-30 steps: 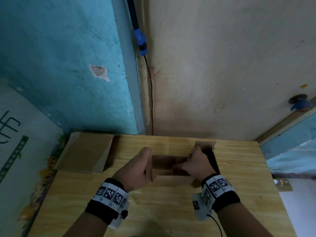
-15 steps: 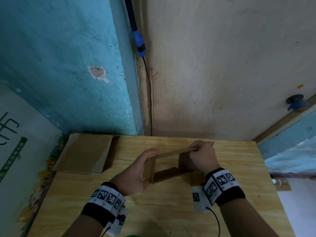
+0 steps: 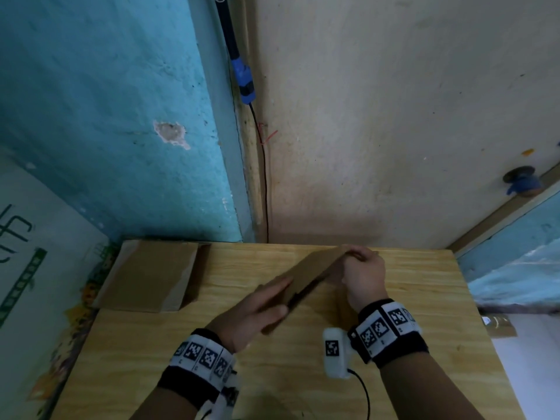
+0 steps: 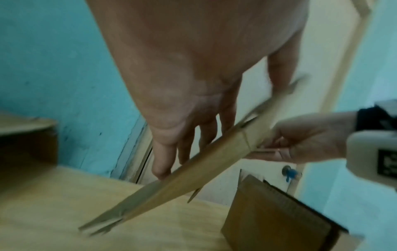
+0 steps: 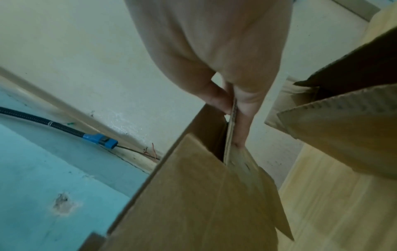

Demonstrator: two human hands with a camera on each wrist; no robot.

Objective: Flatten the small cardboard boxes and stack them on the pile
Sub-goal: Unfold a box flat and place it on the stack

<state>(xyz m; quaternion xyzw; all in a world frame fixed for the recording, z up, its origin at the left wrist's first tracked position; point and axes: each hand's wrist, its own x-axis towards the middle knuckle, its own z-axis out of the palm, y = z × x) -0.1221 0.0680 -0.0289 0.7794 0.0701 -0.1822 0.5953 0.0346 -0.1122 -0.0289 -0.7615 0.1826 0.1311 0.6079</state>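
Observation:
A small brown cardboard box (image 3: pixel 315 272), pressed almost flat, slants above the wooden table (image 3: pixel 303 374) between both hands. My left hand (image 3: pixel 272 298) lies on its near-left part with straight fingers (image 4: pixel 182 146) pressing on the cardboard (image 4: pixel 204 163). My right hand (image 3: pixel 357 259) pinches the far-right end; in the right wrist view the thumb and fingers (image 5: pixel 219 100) clamp the cardboard edge (image 5: pixel 231 129). The pile of flattened boxes (image 3: pixel 148 277) lies at the table's back left corner, apart from both hands.
Another cardboard box (image 4: pixel 279 217) stands on the table by my right wrist, seen also as open flaps (image 5: pixel 343 135). Walls close the table's back edge, with a blue-tipped cable (image 3: pixel 242 80) in the corner. A printed board (image 3: pixel 36 268) leans at the left.
The box has gone from an open rectangular sleeve to a nearly flat slanted sheet. My right hand lifted its far end up, and my left hand moved onto its face with the fingers straightened.

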